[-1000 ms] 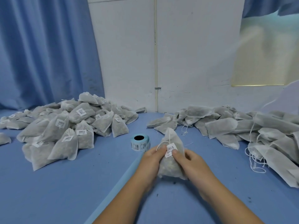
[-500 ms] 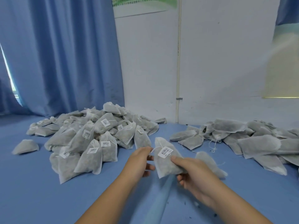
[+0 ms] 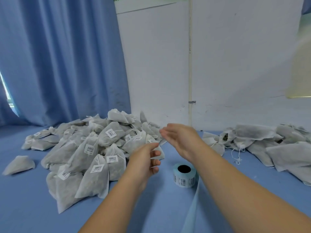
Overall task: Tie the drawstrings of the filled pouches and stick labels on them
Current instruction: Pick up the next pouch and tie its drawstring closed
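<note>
My left hand [image 3: 145, 158] hovers over the blue table with its fingers loosely curled and nothing clearly in them. My right hand [image 3: 178, 137] is raised a little farther back, fingers relaxed and pointing left, empty. Just behind my left fingers a grey filled pouch [image 3: 161, 154] lies at the right edge of the labelled pile [image 3: 101, 148], partly hidden by the hand. The blue label roll [image 3: 185, 177] stands on the table under my right forearm. Unlabelled pouches [image 3: 269, 145] with loose white drawstrings lie at the right.
A blue backing strip [image 3: 191, 212] trails from the roll toward me. One stray pouch [image 3: 18, 164] lies at the far left. A blue curtain [image 3: 58, 64] and a white wall [image 3: 235, 64] close off the back of the table.
The labelled pouch that both hands held is out of my hands. Both hands have moved forward toward the left pile, and the view has turned left. The label roll is in view again.
</note>
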